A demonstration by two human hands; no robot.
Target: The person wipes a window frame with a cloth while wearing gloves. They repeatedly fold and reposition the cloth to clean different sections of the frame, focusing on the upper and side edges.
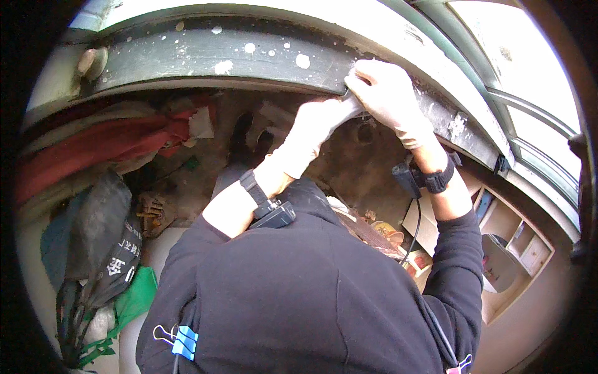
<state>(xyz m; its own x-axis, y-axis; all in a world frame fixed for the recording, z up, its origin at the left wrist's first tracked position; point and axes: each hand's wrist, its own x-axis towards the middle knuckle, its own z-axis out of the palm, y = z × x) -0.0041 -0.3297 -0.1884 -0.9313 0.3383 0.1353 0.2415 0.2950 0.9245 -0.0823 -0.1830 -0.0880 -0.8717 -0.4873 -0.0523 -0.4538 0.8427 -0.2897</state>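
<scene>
Both my hands wear thin white gloves and meet at the front edge of a dark window sill [261, 56] spattered with white spots. My left hand [322, 124] reaches up from below the edge, its fingers pinching something small and pale that I cannot make out. Above and to its right, my right hand [385, 91] is bent with its fingers curled over the sill's edge, close against the left fingertips. What lies between the two hands is hidden. A strap with a small black device sits on each wrist.
A window [523, 70] rises at the upper right. Red cloth [107, 149] lies at the left, above a black bag [103, 243] and a green bag [138, 292]. A wooden shelf unit [544, 262] stands at the right. A cable hangs from my right wrist.
</scene>
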